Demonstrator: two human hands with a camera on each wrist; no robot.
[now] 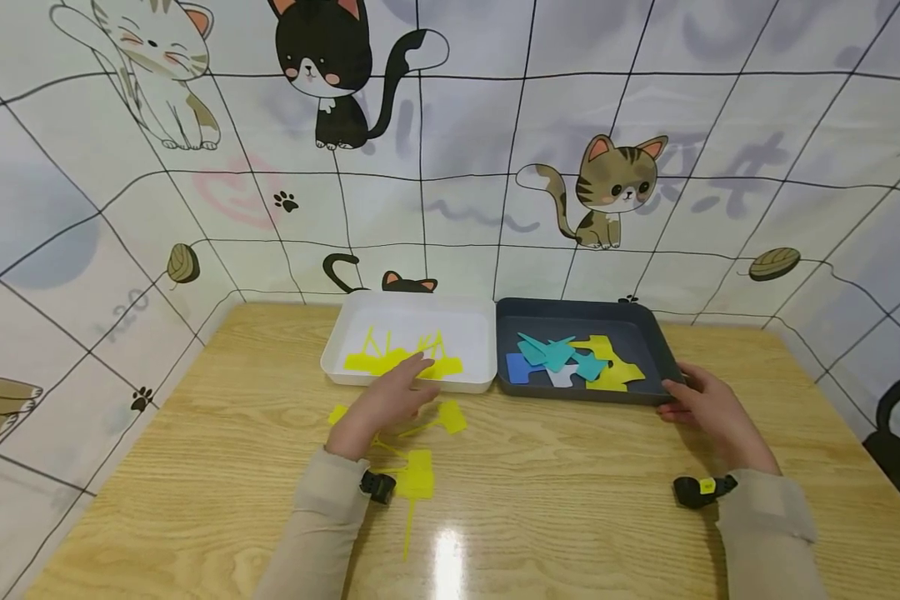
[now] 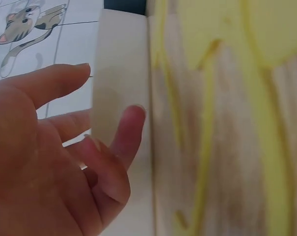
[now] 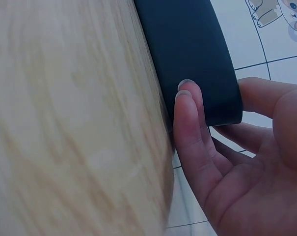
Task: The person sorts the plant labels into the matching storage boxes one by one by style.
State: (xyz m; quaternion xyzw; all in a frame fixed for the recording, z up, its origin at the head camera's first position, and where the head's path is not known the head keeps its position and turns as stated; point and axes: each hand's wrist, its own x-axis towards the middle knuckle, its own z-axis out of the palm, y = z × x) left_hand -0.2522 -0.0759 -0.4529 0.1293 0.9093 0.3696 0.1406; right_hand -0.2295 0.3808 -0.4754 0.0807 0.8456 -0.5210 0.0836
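My left hand (image 1: 393, 396) hangs over the near wall of the white tray (image 1: 407, 302), fingers loosely bent and nothing between them. Inside that tray lie several flat yellow pieces (image 1: 375, 364) with thin stems. More stemmed yellow pieces (image 1: 420, 475) lie on the table under and around the left wrist. With its thumb and fingers, my right hand (image 1: 712, 408) grips the near right corner of the dark grey tray (image 3: 197, 54). That tray holds teal pieces (image 1: 557, 354), a blue piece (image 1: 521, 367), a whitish piece (image 1: 562, 377) and yellow pieces (image 1: 618, 373).
Both trays stand side by side at the back of the wooden table (image 1: 540, 492), close to a wall covering (image 1: 465, 125) printed with cats and grid lines. A black wrist camera (image 1: 378, 487) on the left arm overlaps a yellow piece in the head view.
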